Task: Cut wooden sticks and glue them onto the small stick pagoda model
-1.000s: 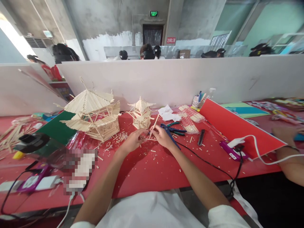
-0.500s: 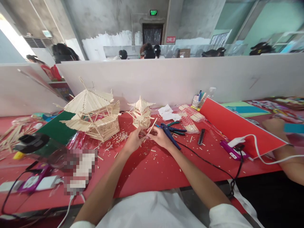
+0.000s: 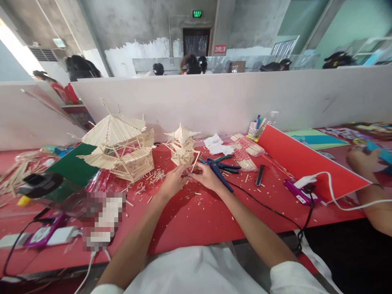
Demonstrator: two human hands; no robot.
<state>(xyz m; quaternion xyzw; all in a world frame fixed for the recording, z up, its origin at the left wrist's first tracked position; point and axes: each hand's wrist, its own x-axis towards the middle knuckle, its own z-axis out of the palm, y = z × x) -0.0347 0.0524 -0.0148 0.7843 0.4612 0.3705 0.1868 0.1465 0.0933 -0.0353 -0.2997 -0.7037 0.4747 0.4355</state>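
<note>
Between my two hands a thin wooden stick (image 3: 196,159) points up and slightly right, its lower end hidden among the fingertips. My right hand (image 3: 207,176) is closed in a pinch on it. My left hand (image 3: 176,179) is closed too, its fingertips meeting the right ones at the stick's lower end. Just behind the hands stands a small pagoda model (image 3: 182,143) made of sticks. A larger stick pavilion model (image 3: 118,147) is to the left. Blue-handled pliers (image 3: 219,173) lie beside my right hand, near green-handled pliers (image 3: 229,167).
Stick offcuts litter the red table (image 3: 190,220). Packs of sticks (image 3: 243,151), white tissue (image 3: 216,145) and a black cutter (image 3: 259,175) lie to the right. A red board (image 3: 306,163) stands before a co-worker's arm (image 3: 367,196). At left are a bottle (image 3: 55,192) and power strip (image 3: 45,232).
The stick stands a little steeper and its tip has shifted slightly left. My hands stay nearly in place. The co-worker's hand at right has moved to the blue thing there.
</note>
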